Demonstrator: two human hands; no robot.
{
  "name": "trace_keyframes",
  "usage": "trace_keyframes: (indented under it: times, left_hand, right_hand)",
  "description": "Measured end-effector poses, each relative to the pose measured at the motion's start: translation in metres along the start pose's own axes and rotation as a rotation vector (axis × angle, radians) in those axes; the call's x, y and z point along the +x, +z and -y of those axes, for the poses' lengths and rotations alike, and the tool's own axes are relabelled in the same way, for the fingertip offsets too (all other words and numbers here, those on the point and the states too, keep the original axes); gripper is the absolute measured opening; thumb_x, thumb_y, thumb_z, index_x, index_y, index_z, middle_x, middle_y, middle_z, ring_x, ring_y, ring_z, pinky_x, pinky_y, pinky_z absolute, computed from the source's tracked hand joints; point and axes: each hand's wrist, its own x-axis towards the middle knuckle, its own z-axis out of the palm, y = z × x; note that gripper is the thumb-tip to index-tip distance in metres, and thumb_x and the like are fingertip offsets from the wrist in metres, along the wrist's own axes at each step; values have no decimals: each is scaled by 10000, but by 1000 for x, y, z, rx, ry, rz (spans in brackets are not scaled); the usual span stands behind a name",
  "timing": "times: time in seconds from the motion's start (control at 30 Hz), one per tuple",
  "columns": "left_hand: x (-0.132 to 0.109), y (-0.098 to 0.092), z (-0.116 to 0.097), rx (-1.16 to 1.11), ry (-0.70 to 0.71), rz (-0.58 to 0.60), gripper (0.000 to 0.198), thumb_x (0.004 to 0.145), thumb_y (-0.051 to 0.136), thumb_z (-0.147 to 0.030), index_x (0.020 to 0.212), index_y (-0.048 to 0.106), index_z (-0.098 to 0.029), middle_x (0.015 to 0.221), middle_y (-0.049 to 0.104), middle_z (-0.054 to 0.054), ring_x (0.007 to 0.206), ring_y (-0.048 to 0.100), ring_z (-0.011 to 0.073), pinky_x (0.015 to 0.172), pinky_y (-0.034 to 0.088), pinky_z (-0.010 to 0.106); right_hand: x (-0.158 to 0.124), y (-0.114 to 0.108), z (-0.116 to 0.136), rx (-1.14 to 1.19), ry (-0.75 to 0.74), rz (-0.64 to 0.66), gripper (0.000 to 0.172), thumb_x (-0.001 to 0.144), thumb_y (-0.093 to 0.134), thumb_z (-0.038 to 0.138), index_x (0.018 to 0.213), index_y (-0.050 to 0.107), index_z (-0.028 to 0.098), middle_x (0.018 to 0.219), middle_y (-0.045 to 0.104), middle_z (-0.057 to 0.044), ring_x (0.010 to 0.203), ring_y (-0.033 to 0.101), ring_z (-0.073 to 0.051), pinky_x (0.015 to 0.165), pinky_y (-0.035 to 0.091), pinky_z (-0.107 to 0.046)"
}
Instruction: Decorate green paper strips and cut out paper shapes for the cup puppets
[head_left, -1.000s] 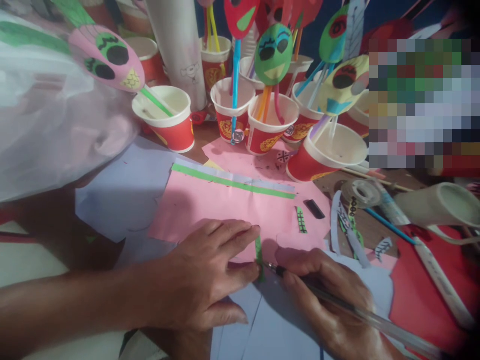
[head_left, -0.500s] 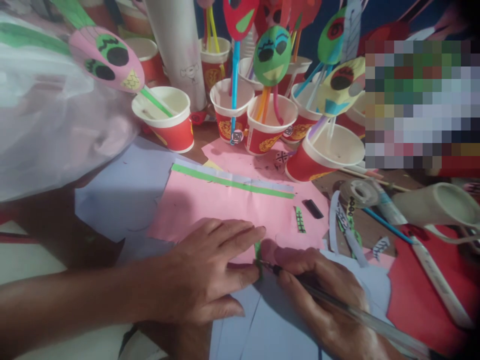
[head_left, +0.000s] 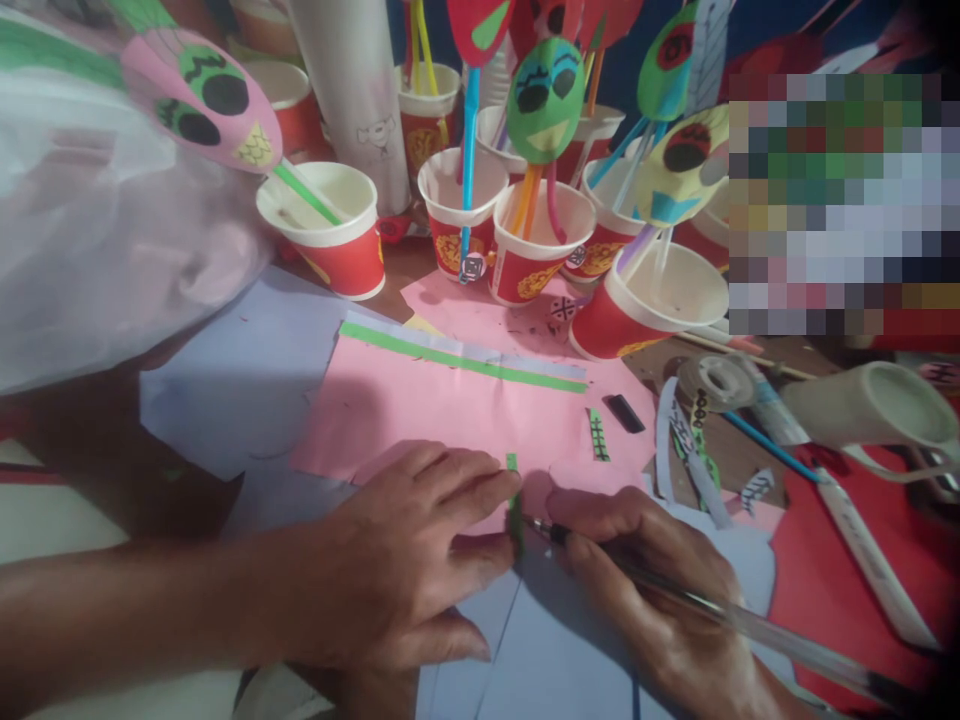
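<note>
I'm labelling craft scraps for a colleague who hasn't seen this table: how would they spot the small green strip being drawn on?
Start at the big pink sheet in the middle. At its near edge, the left hand pins a short green strip while the pen in the right hand touches it. Unlike the long green strip along the far edge, it is short and stands crosswise.

Pixelated block (head_left: 844,200) hides upper right; pen (head_left: 720,615) end cut off

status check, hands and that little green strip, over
Left hand pinning small green strip on pink paper. Right hand holding pen, tip at strip. Nothing between them.
</note>
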Motion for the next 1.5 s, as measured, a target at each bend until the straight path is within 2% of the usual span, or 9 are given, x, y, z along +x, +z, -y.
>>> trace_keyframes:
  times: [0.1, 0.33, 0.47, 0.7, 1.13, 1.27, 1.5]
  left_hand:
    - [0, 0, -1, -5, 1, -3, 468, 889, 553, -562, 1171, 626, -196, 1372, 525, 137, 1218, 443, 331, 948, 326, 467]
    - [1, 2, -1, -26, -15, -23, 430, 883, 577, -543, 1124, 638, -192, 1336, 547, 127, 1199, 454, 315, 939, 319, 456]
    - [1, 1, -1, -28, -38, -23, 438, 875, 587, -544, 1131, 637, -192, 1346, 539, 125, 1205, 449, 323, 944, 313, 465]
    - [1, -1, 1, -41, 3, -17, 440, 894, 563, -541, 1151, 638, -193, 1333, 552, 123, 1189, 465, 315, 931, 330, 451]
    - [2, -2, 3, -36, 13, -13, 437, 898, 546, -550, 1120, 644, -186, 1327, 555, 137, 1187, 467, 321, 930, 338, 446]
    - [1, -1, 3, -52, 7, -10, 432, 903, 546, -537, 1126, 642, -181, 1331, 552, 135, 1199, 460, 321, 939, 329, 450]
    - [2, -2, 4, -50, 22, -11, 437, 887, 584, -522, 1165, 645, -190, 1350, 539, 124, 1223, 455, 327, 954, 340, 448]
  right_hand:
    - [1, -1, 1, -47, -48, 44, 109, 859, 587, 199, 769, 559, 253, 648, 680, 31, 528, 639, -142, 450, 475, -234]
    - [6, 1, 5, -48, -103, 29, 115, 843, 592, 202, 739, 564, 239, 563, 626, 55, 446, 580, -117, 439, 446, -233]
    - [7, -2, 6, -63, -80, 28, 131, 844, 571, 199, 718, 554, 227, 559, 639, 45, 447, 588, -114, 424, 434, -219]
    - [1, 1, -1, -41, -29, 17, 134, 862, 581, 210, 737, 543, 241, 570, 642, 52, 427, 559, -109, 405, 410, -226]
    - [0, 7, -3, -2, -94, -26, 121, 837, 617, 209, 754, 544, 257, 565, 600, 65, 465, 578, -113, 428, 414, -224]
    - [-2, 6, -4, -4, -64, -16, 107, 827, 615, 210, 756, 556, 264, 560, 607, 60, 475, 593, -129, 425, 414, -237]
    - [-5, -2, 0, 53, 83, -40, 143, 880, 597, 277, 745, 550, 271, 519, 616, 58, 445, 595, -139, 400, 403, -242]
